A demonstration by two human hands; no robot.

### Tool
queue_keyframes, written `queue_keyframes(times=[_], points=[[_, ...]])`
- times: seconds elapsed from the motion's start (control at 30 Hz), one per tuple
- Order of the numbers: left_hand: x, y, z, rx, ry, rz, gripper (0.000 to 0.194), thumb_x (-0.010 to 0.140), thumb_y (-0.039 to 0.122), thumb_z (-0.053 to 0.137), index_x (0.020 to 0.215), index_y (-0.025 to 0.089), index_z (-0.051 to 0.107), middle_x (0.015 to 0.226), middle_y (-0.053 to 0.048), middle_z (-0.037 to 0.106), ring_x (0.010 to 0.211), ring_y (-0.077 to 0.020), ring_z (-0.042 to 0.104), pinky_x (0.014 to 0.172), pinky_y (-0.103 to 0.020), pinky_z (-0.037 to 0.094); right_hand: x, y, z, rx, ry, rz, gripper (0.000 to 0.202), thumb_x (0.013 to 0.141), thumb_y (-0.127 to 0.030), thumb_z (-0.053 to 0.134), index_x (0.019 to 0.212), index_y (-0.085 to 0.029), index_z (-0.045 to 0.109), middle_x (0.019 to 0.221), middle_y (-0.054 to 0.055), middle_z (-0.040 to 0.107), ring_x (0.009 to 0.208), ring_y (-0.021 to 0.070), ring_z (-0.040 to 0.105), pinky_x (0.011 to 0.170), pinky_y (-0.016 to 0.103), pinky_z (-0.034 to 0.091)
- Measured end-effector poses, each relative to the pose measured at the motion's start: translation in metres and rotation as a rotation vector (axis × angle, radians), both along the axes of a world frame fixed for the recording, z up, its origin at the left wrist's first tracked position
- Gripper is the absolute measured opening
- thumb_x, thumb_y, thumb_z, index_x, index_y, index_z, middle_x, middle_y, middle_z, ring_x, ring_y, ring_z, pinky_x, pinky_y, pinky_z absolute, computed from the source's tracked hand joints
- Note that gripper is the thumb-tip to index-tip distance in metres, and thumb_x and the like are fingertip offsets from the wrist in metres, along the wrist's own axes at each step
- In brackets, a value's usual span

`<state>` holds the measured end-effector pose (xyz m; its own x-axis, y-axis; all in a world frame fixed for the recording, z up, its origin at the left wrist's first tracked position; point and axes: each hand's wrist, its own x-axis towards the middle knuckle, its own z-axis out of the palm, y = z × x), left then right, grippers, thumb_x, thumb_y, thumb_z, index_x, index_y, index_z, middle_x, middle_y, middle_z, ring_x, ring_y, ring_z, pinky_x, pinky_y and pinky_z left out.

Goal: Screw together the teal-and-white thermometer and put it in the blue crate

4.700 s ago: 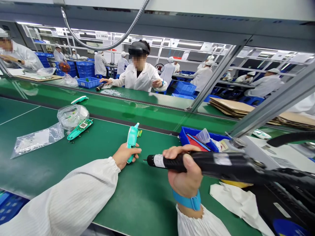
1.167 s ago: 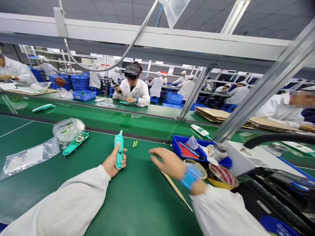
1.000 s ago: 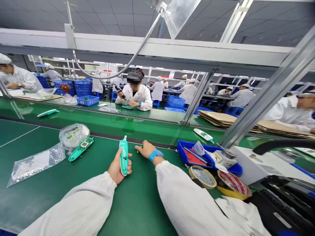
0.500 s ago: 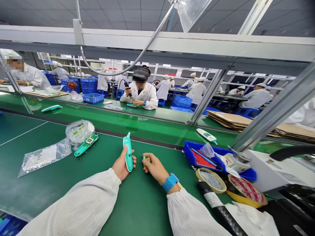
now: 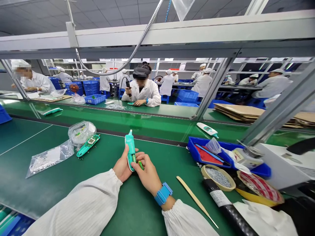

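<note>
The teal, white-edged plastic handheld device (image 5: pixel 130 144) lies in the left hand (image 5: pixel 120 166), just left of and slightly beyond the right hand (image 5: pixel 149 177), its long axis running nearly straight away from the wearer, narrow pale tip farthest off. The left hand is wrapped part-closed around the casing, thumb along its left side; the right hand is drawn in to a near-closed pinch, with a small green cylindrical battery (image 5: pixel 141 165) at its fingers and the thumb at the lower part of the open lengthwise slot. The battery sits just right of that slot, tilted with its far end leaning left, its lower end partly hidden; a second slim green cylinder (image 5: pixel 134 158) appears to lie along the slot. Beyond both hands runs the dark strip (image 5: pixel 157 138) at the bench's far edge, near the device's tip. Green bench surface (image 5: pixel 142 213) stretches nearer than the hands and between the right hand and the pale, pointed wooden stick (image 5: pixel 193 195), which lies to its right, with the black cylindrical tool (image 5: pixel 222 205) farther right. Well left of the left hand lies a teal shell with a green circuit board (image 5: pixel 88 146), touching a crumpled clear plastic bag (image 5: pixel 82 132).
</note>
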<state>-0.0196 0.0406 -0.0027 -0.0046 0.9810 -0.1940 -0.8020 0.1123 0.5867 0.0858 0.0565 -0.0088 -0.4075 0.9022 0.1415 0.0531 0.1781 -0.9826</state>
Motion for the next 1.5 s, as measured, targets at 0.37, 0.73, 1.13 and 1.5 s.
queue_keyframes(times=[0.37, 0.73, 1.13, 1.5], points=[[-0.004, 0.007, 0.000, -0.003, 0.002, -0.010, 0.042, 0.085, 0.050, 0.038, 0.092, 0.011, 0.052, 0.100, -0.015, 0.060, 0.092, -0.0219, 0.059, 0.082, -0.035, 0.046, 0.007, 0.014, -0.002, -0.110, 0.147, -0.095, 0.034, 0.067, -0.041, 0.062, 0.088, -0.018, 0.049, 0.077, 0.002, 0.060, 0.066, 0.0143, 0.056, 0.062, 0.028, 0.044], [0.003, 0.002, -0.003, -0.016, 0.073, -0.054, 0.039, 0.077, 0.053, 0.051, 0.083, 0.014, 0.054, 0.076, -0.006, 0.061, 0.075, -0.0178, 0.060, 0.068, -0.029, 0.048, 0.005, 0.005, 0.012, -0.100, 0.238, -0.113, 0.027, 0.071, -0.040, 0.059, 0.082, -0.017, 0.054, 0.079, 0.006, 0.064, 0.063, 0.0145, 0.058, 0.058, 0.028, 0.048], [0.010, -0.004, -0.003, 0.003, 0.162, 0.016, 0.038, 0.068, 0.044, 0.066, 0.086, 0.013, 0.053, 0.075, -0.005, 0.061, 0.077, -0.0194, 0.061, 0.063, -0.025, 0.048, -0.003, -0.006, 0.002, 0.079, 0.118, -0.106, 0.010, 0.071, -0.026, 0.058, 0.078, -0.020, 0.061, 0.079, 0.004, 0.059, 0.068, 0.0150, 0.056, 0.059, 0.027, 0.048], [-0.018, 0.010, 0.000, -0.064, 0.553, 0.085, 0.027, 0.070, 0.012, 0.061, 0.093, 0.014, 0.047, 0.075, -0.004, 0.061, 0.061, -0.0142, 0.060, 0.057, -0.026, 0.048, -0.001, 0.006, -0.016, 0.042, 0.050, -0.129, 0.017, 0.070, -0.022, 0.050, 0.086, -0.018, 0.050, 0.070, 0.000, 0.057, 0.060, 0.0115, 0.054, 0.057, 0.024, 0.047]])
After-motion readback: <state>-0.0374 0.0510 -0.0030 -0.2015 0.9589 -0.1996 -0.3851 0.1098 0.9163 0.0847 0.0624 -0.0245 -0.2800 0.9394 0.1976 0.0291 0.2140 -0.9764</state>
